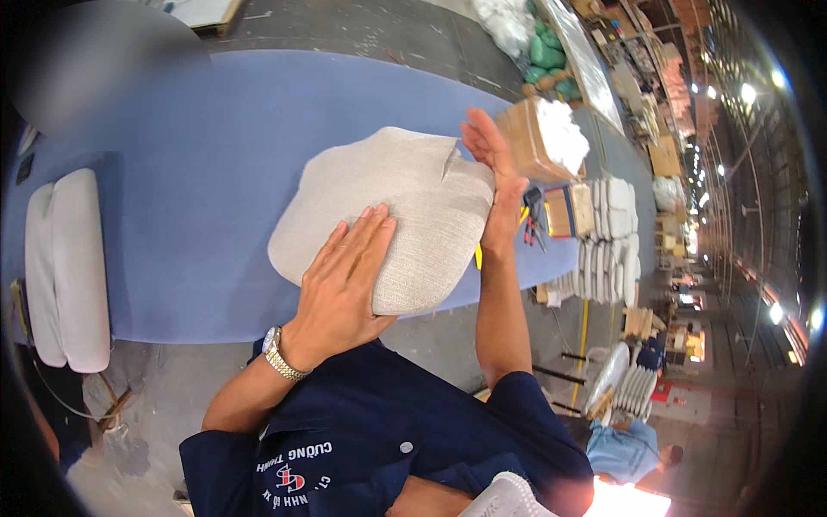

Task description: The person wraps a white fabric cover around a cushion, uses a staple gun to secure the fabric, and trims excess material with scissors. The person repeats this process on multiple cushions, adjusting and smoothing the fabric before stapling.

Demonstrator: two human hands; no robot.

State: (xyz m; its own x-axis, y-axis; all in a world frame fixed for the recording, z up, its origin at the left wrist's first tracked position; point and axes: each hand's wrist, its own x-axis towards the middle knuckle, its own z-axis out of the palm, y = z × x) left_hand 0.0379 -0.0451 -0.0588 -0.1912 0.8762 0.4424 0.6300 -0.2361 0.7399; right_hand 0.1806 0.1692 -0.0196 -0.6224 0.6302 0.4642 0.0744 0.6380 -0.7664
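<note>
A pale grey cushion [388, 220] is between the person's two hands, over the right half of the blue surface [207, 198], its lower end coming close to the near edge in view. Whether it rests on the surface or is lifted cannot be told. The left grip [346, 274] lies across the cushion's upper face, fingers stretched and close together; the thumb is hidden, so whether it clamps cannot be told. A gold-coloured watch [280, 355] circles that wrist. The right grip [498, 177] is spread apart, its palm against the cushion's right side and its fingers extended past it.

Two long pale pads [80, 267] lie side by side at the surface's left edge. Hand tools [534, 220] lie near the right edge, and a cardboard box [521, 142] with white filling stands by the far right corner. Stacked grey cushions [610, 246] stand past the right edge.
</note>
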